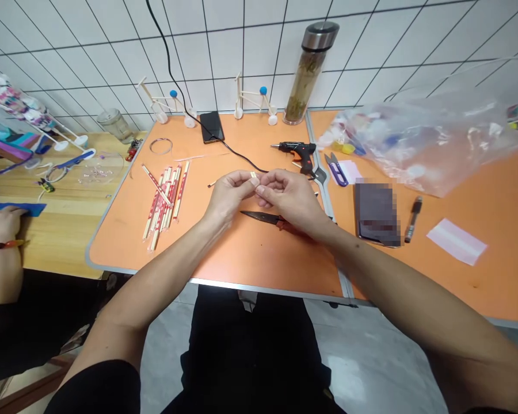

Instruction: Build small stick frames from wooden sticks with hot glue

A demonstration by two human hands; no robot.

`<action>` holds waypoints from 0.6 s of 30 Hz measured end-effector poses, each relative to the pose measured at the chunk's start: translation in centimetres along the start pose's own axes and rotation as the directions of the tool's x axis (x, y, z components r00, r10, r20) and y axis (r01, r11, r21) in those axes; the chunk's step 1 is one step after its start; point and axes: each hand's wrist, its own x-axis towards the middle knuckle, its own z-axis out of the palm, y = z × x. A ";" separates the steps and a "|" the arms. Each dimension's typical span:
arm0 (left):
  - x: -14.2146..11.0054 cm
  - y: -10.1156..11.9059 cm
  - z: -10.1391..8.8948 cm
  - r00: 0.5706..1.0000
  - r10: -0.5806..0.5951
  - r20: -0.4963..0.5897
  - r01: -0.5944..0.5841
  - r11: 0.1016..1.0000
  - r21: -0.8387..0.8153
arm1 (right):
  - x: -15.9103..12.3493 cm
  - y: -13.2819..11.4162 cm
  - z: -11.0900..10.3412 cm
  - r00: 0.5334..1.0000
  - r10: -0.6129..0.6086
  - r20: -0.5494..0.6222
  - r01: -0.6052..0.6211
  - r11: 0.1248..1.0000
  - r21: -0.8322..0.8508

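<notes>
Both hands meet over the middle of the orange table (242, 259). Between thumb and fingers, my left hand (228, 198) pinches a small pale piece (253, 175), mostly covered by the fingertips. My right hand (291, 195) is closed with its thumb and fingertips against the same spot. Scissors (261, 217) lie under the right hand, their dark blades pointing left and their handles partly hidden. Left of the hands is a pile of paired wooden chopsticks (166, 198) in red-printed clear wrappers. A black glue gun (300, 154) rests just beyond the right hand.
Two small stick models with white wheels and blue balls (263, 91) stand by the tiled wall, near a tall tea bottle (311, 75). To the right lie purple snips (339, 171), a phone (376, 213), a marker (413, 218) and a plastic bag (431, 138). Another person's hand (2, 224) is far left.
</notes>
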 end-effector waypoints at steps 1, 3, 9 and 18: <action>-0.1 0.0 0.1 1.000 -0.019 -0.005 0.019 0.999 0.034 | -0.2 0.0 -0.3 1.000 0.010 0.003 -0.010 1.000 -0.005; -0.2 0.1 0.1 0.999 -0.046 -0.024 0.049 0.994 0.100 | -0.5 0.0 -0.9 1.000 0.020 0.007 -0.020 0.999 -0.045; 0.1 1.5 -0.1 0.999 0.032 -0.036 -0.020 0.955 0.296 | -0.2 -0.2 -2.0 0.998 -0.056 -0.013 0.051 0.964 -0.259; -0.2 3.2 -0.2 0.994 0.097 -0.050 -0.067 0.902 0.426 | -0.4 -0.8 -1.3 0.991 -0.129 0.026 0.131 0.951 -0.279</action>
